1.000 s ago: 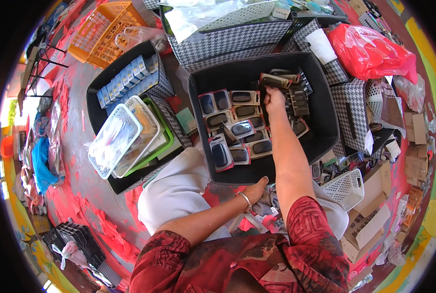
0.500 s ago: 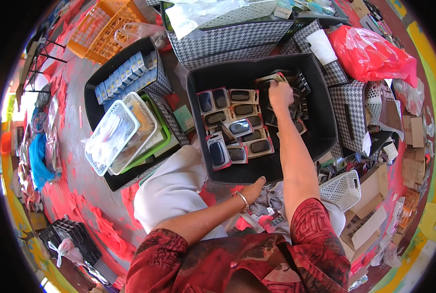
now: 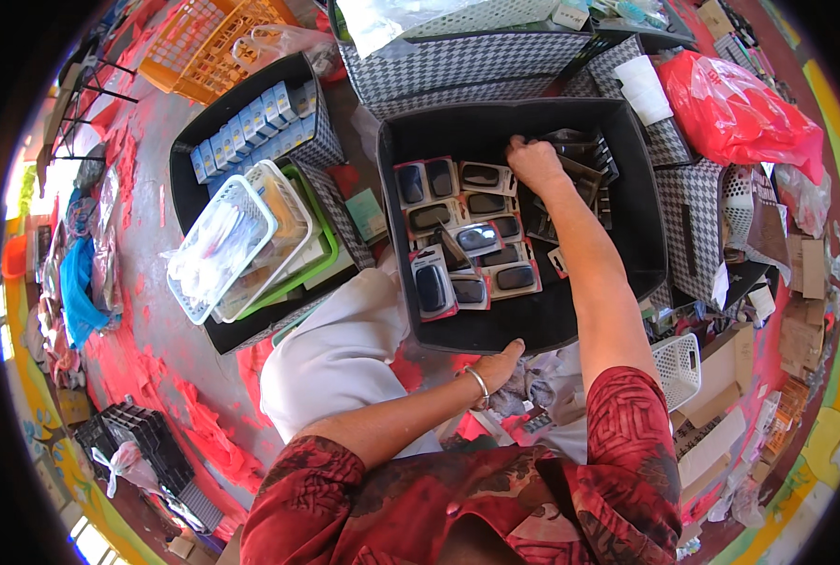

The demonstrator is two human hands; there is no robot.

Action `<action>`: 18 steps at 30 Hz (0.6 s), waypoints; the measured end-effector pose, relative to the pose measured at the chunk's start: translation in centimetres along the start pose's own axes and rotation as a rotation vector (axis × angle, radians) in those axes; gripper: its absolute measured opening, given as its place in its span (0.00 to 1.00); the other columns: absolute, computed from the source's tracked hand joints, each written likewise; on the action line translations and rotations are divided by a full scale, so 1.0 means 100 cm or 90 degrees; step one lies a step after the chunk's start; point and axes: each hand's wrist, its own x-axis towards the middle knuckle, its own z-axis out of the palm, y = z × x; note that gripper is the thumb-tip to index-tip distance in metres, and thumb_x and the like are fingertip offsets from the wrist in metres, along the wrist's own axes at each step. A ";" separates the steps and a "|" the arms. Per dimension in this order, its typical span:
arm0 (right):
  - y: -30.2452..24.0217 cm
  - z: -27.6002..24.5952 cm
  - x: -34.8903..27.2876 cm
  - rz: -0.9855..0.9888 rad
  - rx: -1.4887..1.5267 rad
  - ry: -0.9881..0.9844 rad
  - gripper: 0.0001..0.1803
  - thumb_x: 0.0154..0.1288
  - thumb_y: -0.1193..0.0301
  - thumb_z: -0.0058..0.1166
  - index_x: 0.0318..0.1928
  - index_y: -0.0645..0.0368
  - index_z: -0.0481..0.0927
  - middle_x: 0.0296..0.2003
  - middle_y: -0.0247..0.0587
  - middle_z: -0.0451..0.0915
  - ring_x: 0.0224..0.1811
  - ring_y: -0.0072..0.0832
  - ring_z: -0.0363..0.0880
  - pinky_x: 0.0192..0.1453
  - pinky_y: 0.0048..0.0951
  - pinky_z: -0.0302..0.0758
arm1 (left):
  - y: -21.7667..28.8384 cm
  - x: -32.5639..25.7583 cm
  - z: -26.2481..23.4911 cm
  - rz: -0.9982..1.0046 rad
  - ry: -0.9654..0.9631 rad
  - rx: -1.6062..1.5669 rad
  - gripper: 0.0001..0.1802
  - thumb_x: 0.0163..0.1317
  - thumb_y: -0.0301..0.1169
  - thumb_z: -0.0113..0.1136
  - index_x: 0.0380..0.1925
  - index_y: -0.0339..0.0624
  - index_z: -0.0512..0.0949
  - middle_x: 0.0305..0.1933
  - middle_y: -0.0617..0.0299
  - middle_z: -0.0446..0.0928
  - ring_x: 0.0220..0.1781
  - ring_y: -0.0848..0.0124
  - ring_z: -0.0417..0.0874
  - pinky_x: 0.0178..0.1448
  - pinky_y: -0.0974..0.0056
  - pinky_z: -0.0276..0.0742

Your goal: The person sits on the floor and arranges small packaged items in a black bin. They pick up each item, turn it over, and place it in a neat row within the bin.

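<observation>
the right hand (image 3: 533, 162) is stretched out into the big dark bin (image 3: 627, 198) in the upper middle of the frame, its fingers curled down over a stack of dark packets (image 3: 584, 162) at the bin's far right side. the knuckles hide the fingertips, so whether it actually pinches a packet or only presses on the stack cannot be told. the forearm runs from the lower centre up across the bin's right half.

the left hand (image 3: 506, 363) sits at the bin's near rim, just below the middle of the frame, fingers loosely bent and resting against the dark edge, a silver bangle (image 3: 477, 384) on the wrist. it holds nothing that shows.

inside the bin, left of the right arm, lie rows of carded packs (image 3: 467, 235), each with a dark oval item under clear plastic; some lie flat in line, one or two are tilted across the others.

to the left of the bin, a second dark box (image 3: 189, 193) holds a row of blue and white small boxes (image 3: 250, 127) along its upper edge, and clear and green plastic baskets (image 3: 241, 240) stacked at a slant. an orange crate (image 3: 208, 47) stands at the upper left. a red plastic bag (image 3: 735, 94) lies at the upper right, and a small white basket (image 3: 679, 367) sits at the right, beside the elbow. the floor (image 3: 156, 320) is red and grey.
</observation>
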 end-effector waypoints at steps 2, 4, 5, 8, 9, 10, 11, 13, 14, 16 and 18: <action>0.011 -0.013 -0.003 0.045 -0.029 0.011 0.06 0.47 0.72 0.48 0.25 0.57 0.78 0.26 0.39 0.75 0.24 0.30 0.79 0.23 0.28 0.74 | 0.000 0.000 0.001 -0.037 0.007 -0.025 0.46 0.50 0.68 0.33 0.45 0.34 0.73 0.44 0.45 0.73 0.43 0.59 0.75 0.41 0.59 0.69; 0.021 -0.028 -0.006 0.113 -0.047 0.016 0.06 0.47 0.71 0.48 0.24 0.57 0.78 0.25 0.38 0.74 0.23 0.30 0.78 0.23 0.29 0.74 | 0.000 0.001 0.001 -0.053 -0.005 -0.051 0.45 0.50 0.67 0.35 0.46 0.33 0.72 0.45 0.46 0.73 0.44 0.60 0.75 0.43 0.59 0.69; 0.026 -0.036 -0.007 0.161 -0.041 0.010 0.06 0.49 0.71 0.47 0.27 0.57 0.76 0.27 0.38 0.74 0.24 0.30 0.79 0.23 0.30 0.75 | 0.000 0.002 0.000 -0.051 -0.022 -0.067 0.45 0.51 0.66 0.36 0.46 0.32 0.71 0.46 0.46 0.72 0.45 0.60 0.74 0.44 0.59 0.68; 0.042 -0.057 -0.019 0.318 0.061 0.012 0.05 0.53 0.71 0.45 0.31 0.55 0.73 0.30 0.39 0.73 0.26 0.35 0.79 0.26 0.36 0.74 | 0.000 0.004 0.000 -0.044 -0.033 -0.084 0.44 0.51 0.64 0.38 0.47 0.29 0.70 0.48 0.47 0.71 0.46 0.60 0.74 0.46 0.60 0.67; 0.049 -0.062 -0.026 0.358 0.086 0.046 0.05 0.54 0.72 0.44 0.32 0.54 0.72 0.31 0.39 0.73 0.27 0.37 0.78 0.27 0.38 0.74 | 0.000 0.005 0.000 -0.042 -0.031 -0.085 0.44 0.51 0.63 0.39 0.47 0.28 0.69 0.48 0.47 0.71 0.46 0.60 0.74 0.47 0.60 0.67; 0.057 -0.065 -0.033 0.439 0.137 0.052 0.04 0.52 0.72 0.48 0.31 0.53 0.70 0.31 0.40 0.72 0.29 0.43 0.76 0.30 0.43 0.71 | 0.000 0.006 0.000 -0.031 -0.016 -0.085 0.43 0.51 0.62 0.40 0.47 0.28 0.69 0.49 0.47 0.71 0.48 0.61 0.73 0.49 0.60 0.66; 0.066 -0.068 -0.043 0.492 0.159 0.043 0.05 0.52 0.71 0.49 0.32 0.53 0.73 0.31 0.41 0.75 0.32 0.43 0.77 0.32 0.40 0.74 | 0.001 0.007 0.001 -0.031 -0.016 -0.093 0.43 0.51 0.62 0.40 0.48 0.27 0.69 0.49 0.46 0.71 0.49 0.61 0.73 0.50 0.61 0.65; 0.085 -0.069 -0.059 0.668 0.190 0.012 0.07 0.49 0.68 0.54 0.29 0.55 0.74 0.30 0.43 0.77 0.32 0.43 0.77 0.34 0.40 0.73 | 0.003 0.007 0.000 -0.028 -0.010 -0.115 0.43 0.51 0.61 0.41 0.49 0.27 0.68 0.50 0.46 0.70 0.50 0.61 0.72 0.52 0.61 0.64; 0.093 -0.070 -0.069 0.717 0.250 0.055 0.07 0.48 0.67 0.56 0.27 0.56 0.75 0.28 0.44 0.78 0.32 0.43 0.77 0.34 0.39 0.73 | 0.004 0.005 0.002 -0.036 0.001 -0.159 0.43 0.51 0.59 0.42 0.50 0.26 0.67 0.51 0.46 0.69 0.51 0.60 0.72 0.52 0.61 0.64; 0.101 -0.076 -0.083 0.871 0.413 0.131 0.10 0.44 0.66 0.60 0.24 0.58 0.77 0.25 0.46 0.77 0.30 0.42 0.77 0.34 0.38 0.72 | 0.006 0.003 -0.001 -0.007 -0.022 -0.158 0.42 0.51 0.59 0.42 0.50 0.26 0.67 0.52 0.46 0.69 0.51 0.60 0.72 0.52 0.61 0.64; 0.095 -0.090 -0.096 0.790 0.560 0.247 0.08 0.47 0.71 0.58 0.24 0.61 0.75 0.19 0.39 0.75 0.20 0.31 0.75 0.25 0.28 0.70 | 0.008 -0.001 -0.003 0.005 -0.011 -0.175 0.41 0.51 0.57 0.44 0.48 0.26 0.68 0.51 0.45 0.69 0.50 0.59 0.72 0.52 0.61 0.64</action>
